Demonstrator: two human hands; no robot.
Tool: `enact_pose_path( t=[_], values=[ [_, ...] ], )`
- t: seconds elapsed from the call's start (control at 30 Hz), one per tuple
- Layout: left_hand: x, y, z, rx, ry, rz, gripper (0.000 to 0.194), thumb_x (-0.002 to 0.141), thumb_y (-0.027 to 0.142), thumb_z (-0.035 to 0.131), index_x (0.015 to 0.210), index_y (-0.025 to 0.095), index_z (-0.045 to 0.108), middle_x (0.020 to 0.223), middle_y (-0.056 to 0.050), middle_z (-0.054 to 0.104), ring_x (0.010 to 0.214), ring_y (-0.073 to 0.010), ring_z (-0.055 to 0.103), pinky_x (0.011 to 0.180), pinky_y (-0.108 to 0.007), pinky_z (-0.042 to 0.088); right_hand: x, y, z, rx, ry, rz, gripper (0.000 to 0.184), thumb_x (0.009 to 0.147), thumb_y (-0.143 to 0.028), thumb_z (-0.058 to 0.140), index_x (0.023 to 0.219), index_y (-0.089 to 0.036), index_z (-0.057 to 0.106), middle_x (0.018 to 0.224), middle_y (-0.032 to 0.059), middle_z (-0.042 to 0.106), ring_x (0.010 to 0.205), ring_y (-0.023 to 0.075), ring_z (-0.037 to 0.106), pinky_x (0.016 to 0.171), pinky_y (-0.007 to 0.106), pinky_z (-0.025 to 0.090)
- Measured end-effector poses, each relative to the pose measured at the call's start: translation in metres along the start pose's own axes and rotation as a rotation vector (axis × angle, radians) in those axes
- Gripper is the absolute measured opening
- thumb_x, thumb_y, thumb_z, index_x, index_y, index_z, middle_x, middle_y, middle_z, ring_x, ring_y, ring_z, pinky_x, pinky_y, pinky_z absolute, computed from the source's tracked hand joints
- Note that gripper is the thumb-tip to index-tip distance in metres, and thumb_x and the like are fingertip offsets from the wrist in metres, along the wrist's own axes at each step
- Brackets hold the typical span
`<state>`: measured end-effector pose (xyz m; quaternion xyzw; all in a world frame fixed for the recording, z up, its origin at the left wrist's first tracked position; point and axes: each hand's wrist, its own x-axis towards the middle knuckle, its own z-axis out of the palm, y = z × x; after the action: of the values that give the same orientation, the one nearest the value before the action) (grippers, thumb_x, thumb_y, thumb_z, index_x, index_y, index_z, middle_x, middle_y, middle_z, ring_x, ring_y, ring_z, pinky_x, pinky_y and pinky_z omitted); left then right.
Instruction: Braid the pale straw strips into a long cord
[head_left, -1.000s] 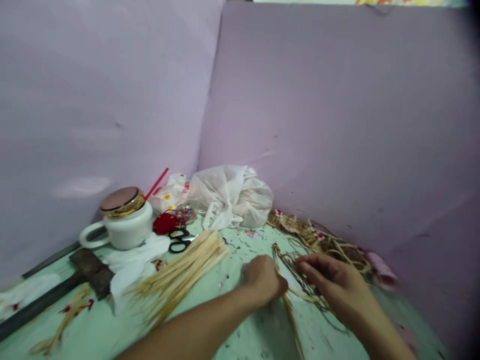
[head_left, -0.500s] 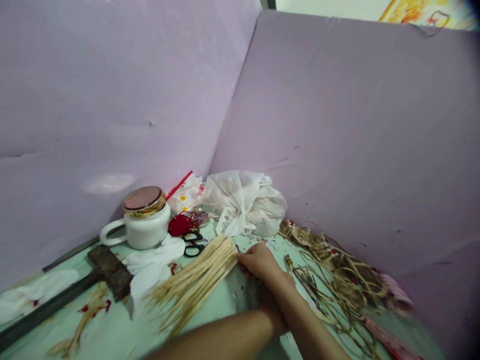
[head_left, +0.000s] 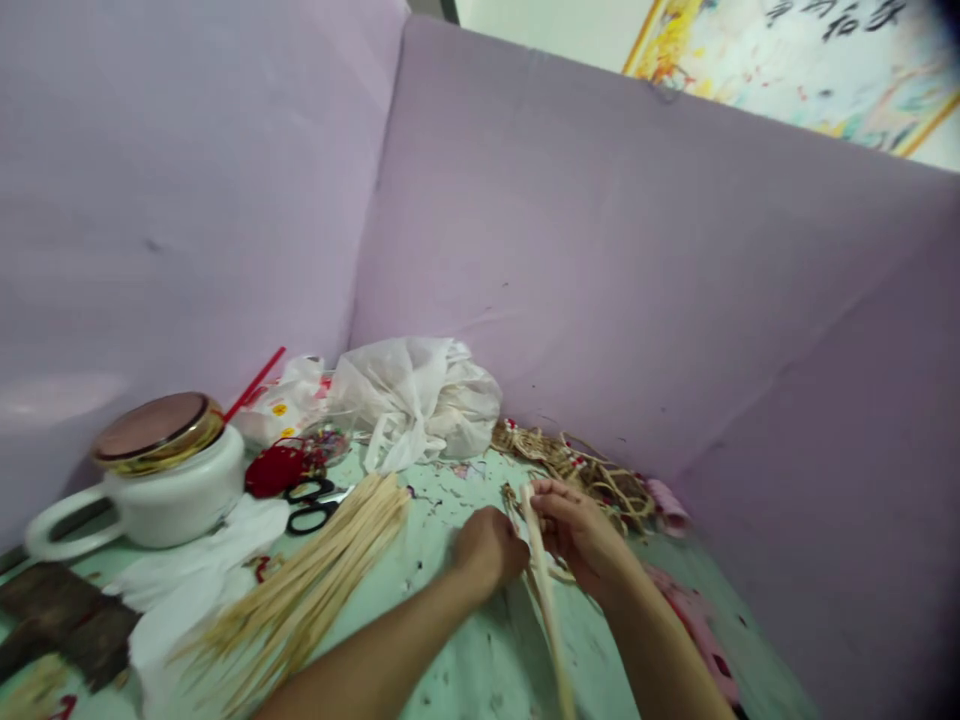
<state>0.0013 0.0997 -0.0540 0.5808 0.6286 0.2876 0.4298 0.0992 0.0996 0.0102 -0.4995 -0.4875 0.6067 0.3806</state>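
My right hand [head_left: 589,540] pinches the upper end of a long pale flat strip [head_left: 550,610], like straw or husk, which hangs down toward the front edge of the view. Just left of it, my left hand [head_left: 487,548] is closed, its fingers curled near thin tan strands; what it grips is hidden. A bundle of pale straw-like strips [head_left: 330,560] lies fanned out on the green tabletop [head_left: 442,640], left of my left hand. Behind my right hand is a heap of braided tan cord [head_left: 607,475].
To the left stand a white mug [head_left: 180,490] with a pink-and-gold lid, black-handled scissors [head_left: 311,515], red yarn [head_left: 274,470] and a hammer-like tool [head_left: 67,620]. A tied white plastic bag [head_left: 420,400] sits by the lilac panels. A pink spool [head_left: 667,508] and pink object [head_left: 697,630] lie right.
My view has turned right. My right hand has moved away from the straw bundle with a strip in it. My arms, crossed before, are now apart, hands side by side.
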Motion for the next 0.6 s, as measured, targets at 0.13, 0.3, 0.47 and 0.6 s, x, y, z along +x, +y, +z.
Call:
enact_pose_path(
  t=[0.13, 0.3, 0.47, 0.6],
  values=[
    [0.014, -0.007, -0.001, -0.097, 0.009, 0.026, 0.011, 0.056, 0.012, 0.051, 0.045, 0.014, 0.051, 0.037, 0.003, 0.037, 0.039, -0.0075, 0.035, 0.040, -0.020, 0.021, -0.001, 0.026, -0.036, -0.124, 0.064, 0.011, 0.020, 0.059, -0.031, 0.063, 0.068, -0.014, 0.056, 0.047, -0.0050, 0.047, 0.039, 0.0064, 0.039, 0.042, 0.020, 0.034],
    [0.011, 0.002, -0.010, -0.343, -0.125, -0.079, 0.014, 0.055, 0.010, 0.047, 0.043, 0.015, 0.043, 0.032, 0.006, 0.031, 0.030, -0.0049, 0.024, 0.033, -0.019, 0.017, 0.014, 0.058, -0.040, -0.096, -0.021, -0.022, 0.025, 0.055, -0.033, 0.067, 0.063, -0.013, 0.055, 0.048, -0.0047, 0.048, 0.042, 0.0047, 0.037, 0.043, 0.018, 0.027],
    [0.009, 0.003, -0.012, -0.371, -0.151, -0.075, 0.011, 0.056, 0.013, 0.048, 0.045, 0.015, 0.046, 0.032, 0.007, 0.032, 0.026, -0.0042, 0.022, 0.030, -0.019, 0.012, 0.015, 0.060, -0.042, 0.043, -0.108, -0.009, 0.030, 0.052, -0.034, 0.071, 0.065, -0.013, 0.054, 0.050, -0.0035, 0.051, 0.043, 0.0048, 0.040, 0.043, 0.018, 0.029],
    [0.009, 0.002, -0.011, -0.360, -0.156, -0.050, 0.013, 0.056, 0.014, 0.048, 0.044, 0.015, 0.046, 0.031, 0.007, 0.032, 0.025, -0.0037, 0.022, 0.029, -0.019, 0.011, 0.010, 0.056, -0.042, 0.145, -0.168, -0.027, 0.029, 0.056, -0.036, 0.067, 0.072, -0.016, 0.053, 0.055, -0.0024, 0.054, 0.042, 0.0064, 0.042, 0.040, 0.019, 0.029]
  ],
)
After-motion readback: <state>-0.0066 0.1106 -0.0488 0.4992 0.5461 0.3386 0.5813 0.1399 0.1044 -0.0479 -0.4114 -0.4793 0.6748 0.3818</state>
